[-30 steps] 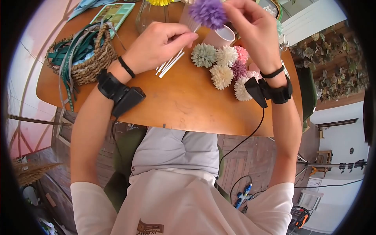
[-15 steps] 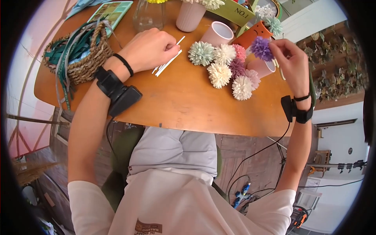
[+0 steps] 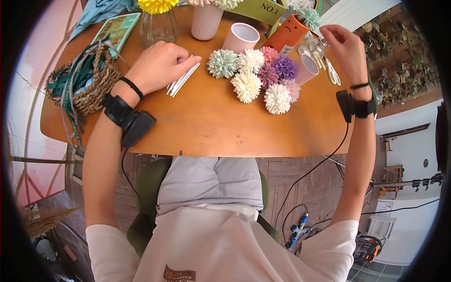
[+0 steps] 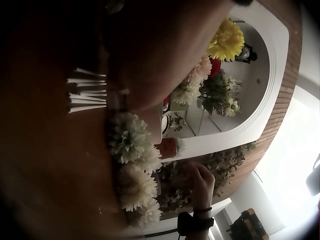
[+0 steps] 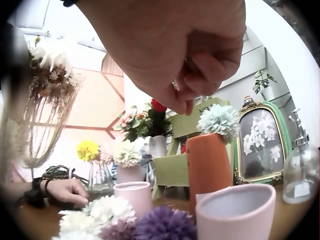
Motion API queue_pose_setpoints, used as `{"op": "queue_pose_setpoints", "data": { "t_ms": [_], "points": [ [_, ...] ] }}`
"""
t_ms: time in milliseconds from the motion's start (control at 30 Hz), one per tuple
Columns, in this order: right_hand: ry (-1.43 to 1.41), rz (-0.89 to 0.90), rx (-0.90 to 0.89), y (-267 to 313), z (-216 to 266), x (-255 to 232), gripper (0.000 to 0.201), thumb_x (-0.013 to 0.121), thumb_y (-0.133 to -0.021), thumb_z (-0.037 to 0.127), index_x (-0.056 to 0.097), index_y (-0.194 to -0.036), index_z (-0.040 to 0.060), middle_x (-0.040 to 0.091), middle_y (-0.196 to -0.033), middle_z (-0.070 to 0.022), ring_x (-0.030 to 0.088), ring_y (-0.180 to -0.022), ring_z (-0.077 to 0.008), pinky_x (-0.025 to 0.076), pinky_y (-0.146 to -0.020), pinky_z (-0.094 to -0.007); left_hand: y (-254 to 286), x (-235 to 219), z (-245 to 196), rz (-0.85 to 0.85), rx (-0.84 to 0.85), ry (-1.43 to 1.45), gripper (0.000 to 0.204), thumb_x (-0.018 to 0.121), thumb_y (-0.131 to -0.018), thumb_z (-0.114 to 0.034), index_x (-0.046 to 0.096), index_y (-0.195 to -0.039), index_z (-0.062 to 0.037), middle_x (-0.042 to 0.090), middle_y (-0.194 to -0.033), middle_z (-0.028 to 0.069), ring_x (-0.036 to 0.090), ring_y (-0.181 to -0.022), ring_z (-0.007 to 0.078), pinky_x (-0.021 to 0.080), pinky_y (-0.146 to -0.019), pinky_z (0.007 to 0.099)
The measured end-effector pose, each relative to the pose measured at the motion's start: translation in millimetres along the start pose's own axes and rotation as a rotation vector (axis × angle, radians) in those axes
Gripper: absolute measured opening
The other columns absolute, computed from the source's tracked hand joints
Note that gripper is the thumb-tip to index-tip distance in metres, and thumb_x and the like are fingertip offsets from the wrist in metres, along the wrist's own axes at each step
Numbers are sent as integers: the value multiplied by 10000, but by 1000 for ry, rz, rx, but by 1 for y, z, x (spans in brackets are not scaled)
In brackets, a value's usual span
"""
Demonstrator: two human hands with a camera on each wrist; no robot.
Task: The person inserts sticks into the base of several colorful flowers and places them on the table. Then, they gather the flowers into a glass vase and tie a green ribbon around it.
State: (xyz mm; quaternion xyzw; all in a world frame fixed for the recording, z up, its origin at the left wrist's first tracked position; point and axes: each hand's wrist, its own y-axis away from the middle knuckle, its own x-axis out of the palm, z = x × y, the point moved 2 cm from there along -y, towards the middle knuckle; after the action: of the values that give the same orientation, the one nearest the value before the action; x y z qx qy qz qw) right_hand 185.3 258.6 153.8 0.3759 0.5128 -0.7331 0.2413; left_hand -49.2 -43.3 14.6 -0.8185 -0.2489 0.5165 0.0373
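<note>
In the head view my left hand (image 3: pixel 157 66) lies low over the table beside several thin white sticks (image 3: pixel 182 82), its thumb stretched above their far ends. Its curled fingers are mostly hidden, and I cannot tell whether they pinch a stick. My right hand (image 3: pixel 347 49) hovers past the small pink cup (image 3: pixel 307 69), fingers loosely bent around nothing. A purple pompom flower (image 3: pixel 284 67) lies in the cluster with a pale green flower (image 3: pixel 222 63), a cream flower (image 3: pixel 246 87) and several others. The right wrist view shows the purple flower (image 5: pixel 166 225) below the right hand.
A woven basket of ribbons (image 3: pixel 96 94) stands at the left. Behind the flowers are a pink cup (image 3: pixel 240 40), a ribbed pink vase (image 3: pixel 206 23), an orange vase (image 3: pixel 287 35) and a glass vase (image 3: pixel 159 30). White-handled scissors (image 3: pixel 332 73) lie near the right hand.
My right hand has let go of the purple flower, which now sits in the cluster, and has lifted away from it. The left hand has stayed by the sticks.
</note>
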Motion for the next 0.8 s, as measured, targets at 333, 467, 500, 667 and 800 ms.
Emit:
{"op": "queue_pose_setpoints", "data": {
  "t_ms": [333,467,500,667,800],
  "points": [
    [103,20,75,-47,-34,18,490,659,-929,525,765,-1130,91,706,-830,-65,646,-693,-168,525,-679,-343,0,-1,3,-93,43,30,510,645,-983,-333,559,-649,42,482,-536,174,427,-470,315,341,-495,420],
    [121,22,29,-55,-46,28,483,693,-914,506,766,-1104,69,711,-829,-57,651,-739,-153,519,-708,-305,0,-5,-1,-68,2,-3,470,636,-978,-333,594,-656,7,540,-574,187,523,-543,388,420,-537,458],
    [113,0,34,-56,-47,27,462,698,-917,485,764,-1100,66,716,-830,-56,653,-741,-149,518,-711,-303,0,-5,-1,-75,7,-9,469,635,-978,-333,595,-656,5,542,-571,185,526,-540,385,422,-536,456],
    [87,-127,-6,-53,-30,3,352,708,-941,382,756,-1072,59,721,-808,-47,639,-734,-123,515,-711,-298,1,0,2,-154,78,41,448,659,-977,-314,587,-686,20,491,-549,164,455,-492,332,356,-501,423],
    [204,-333,-163,-50,0,-21,303,740,-948,336,764,-1100,76,671,-778,17,562,-724,-55,481,-684,-239,1,-1,0,-185,77,61,392,664,-975,-305,613,-750,12,505,-581,165,465,-507,320,358,-502,417]
  ]
}}
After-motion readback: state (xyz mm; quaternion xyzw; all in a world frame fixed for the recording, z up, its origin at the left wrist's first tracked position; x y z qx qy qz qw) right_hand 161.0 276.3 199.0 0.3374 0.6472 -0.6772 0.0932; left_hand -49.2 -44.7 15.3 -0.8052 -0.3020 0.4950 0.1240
